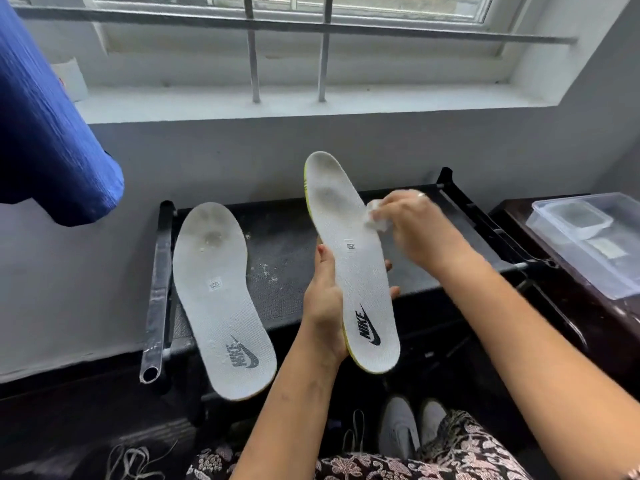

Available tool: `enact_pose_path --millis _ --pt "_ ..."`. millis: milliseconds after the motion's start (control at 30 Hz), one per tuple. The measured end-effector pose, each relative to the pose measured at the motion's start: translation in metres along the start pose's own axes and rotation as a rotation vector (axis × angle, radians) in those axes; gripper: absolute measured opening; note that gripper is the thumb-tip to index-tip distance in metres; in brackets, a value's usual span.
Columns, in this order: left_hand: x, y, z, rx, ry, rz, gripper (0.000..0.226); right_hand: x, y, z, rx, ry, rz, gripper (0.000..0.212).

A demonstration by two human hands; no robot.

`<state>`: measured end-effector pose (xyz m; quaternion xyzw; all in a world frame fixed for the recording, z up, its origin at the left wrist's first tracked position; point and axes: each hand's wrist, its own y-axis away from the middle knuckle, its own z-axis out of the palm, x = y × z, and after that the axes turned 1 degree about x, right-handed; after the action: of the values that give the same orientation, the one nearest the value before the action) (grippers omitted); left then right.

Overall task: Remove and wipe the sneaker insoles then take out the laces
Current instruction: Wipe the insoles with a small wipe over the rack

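Head view, only 1 camera. Left hand (325, 306) is closed around the heel half of the held insole (349, 258), thumb on its left edge, fingertips showing past the right edge; toe end points to 12 o'clock, fabric face up. Right hand (412, 226) pinches a white wipe (375, 216) bunched in the fingers, pressed on the insole's right edge near mid-length. Second insole (221, 299) lies flat at 9 o'clock of the held one, well apart, on the black rack top (284, 244), grey smudges at its toe. Sneakers (412, 431) sit at 6 o'clock low in frame; loose lace (131, 459) at 7 o'clock on the floor. Clear plastic box (595, 237) at 3 o'clock.

Step judged: wiping insole 1 of 2. To do it well: keep the left grip firm so the insole doesn't flex, stroke heel-to-toe, work hardest on the dark forefoot patches, refold the wipe when dirty. Right hand is blurred, exact contact uncertain.
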<state>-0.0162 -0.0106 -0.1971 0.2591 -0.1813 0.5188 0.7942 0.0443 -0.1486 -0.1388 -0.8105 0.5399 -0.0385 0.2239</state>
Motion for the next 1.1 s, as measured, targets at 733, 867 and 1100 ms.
enact_pose_path --millis 733,867,1100 --pt "-0.003 -0.003 -0.004 0.008 0.090 -0.086 0.053 -0.030 -0.024 0.019 -0.147 0.013 -0.321 0.030" --pt "0.000 0.004 -0.002 -0.016 0.074 -0.064 0.037 0.012 -0.060 0.006 -0.006 0.145 0.075 0.016" --pt "0.004 0.005 0.004 -0.057 0.053 -0.029 0.042 -0.045 -0.044 0.010 0.042 -0.206 -0.318 0.028"
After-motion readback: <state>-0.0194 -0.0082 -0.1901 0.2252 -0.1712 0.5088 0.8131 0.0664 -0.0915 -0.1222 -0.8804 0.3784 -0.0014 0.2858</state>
